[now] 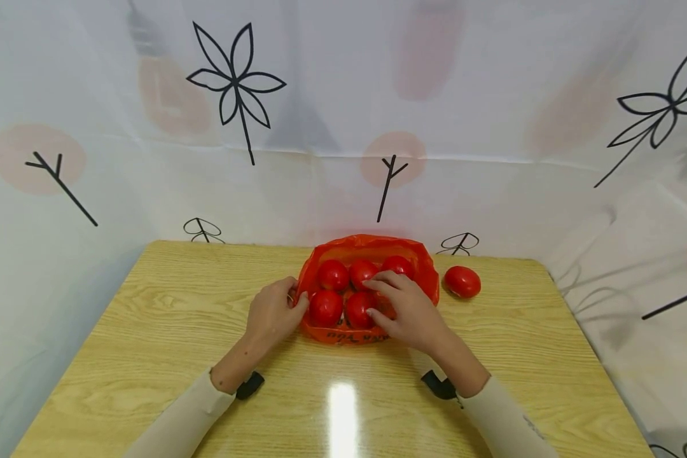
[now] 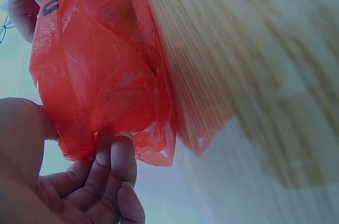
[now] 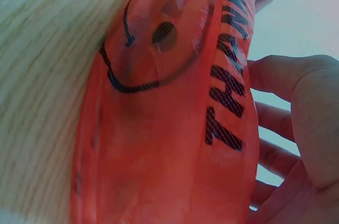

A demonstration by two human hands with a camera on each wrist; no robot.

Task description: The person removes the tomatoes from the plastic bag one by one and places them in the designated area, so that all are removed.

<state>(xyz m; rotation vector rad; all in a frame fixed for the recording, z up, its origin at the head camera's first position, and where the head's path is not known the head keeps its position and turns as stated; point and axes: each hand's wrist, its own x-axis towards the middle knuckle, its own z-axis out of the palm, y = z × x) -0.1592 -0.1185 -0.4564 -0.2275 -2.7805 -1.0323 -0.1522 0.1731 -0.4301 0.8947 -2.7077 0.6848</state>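
An orange-red plastic bag (image 1: 359, 240) with black lettering lies on the table with its mouth spread wide. Several shiny red tomatoes (image 1: 326, 308) sit inside it in two rows. My left hand (image 1: 271, 312) pinches the bag's left edge between thumb and fingers; the left wrist view shows the fingers against the red plastic (image 2: 106, 70). Over the bag's right half, my right hand (image 1: 406, 312) reaches in with loosely bent, spread fingers, thumb beside the front tomato (image 1: 359, 310) and fingertips by a back tomato (image 1: 363, 273). Whatever lies under its palm is hidden.
A single tomato (image 1: 462, 282) lies on the table just right of the bag. The wood-grain table (image 1: 177, 305) reaches to a white patterned cloth (image 1: 320, 191) hanging behind and at both sides. Dark straps (image 1: 250, 385) circle the wrists.
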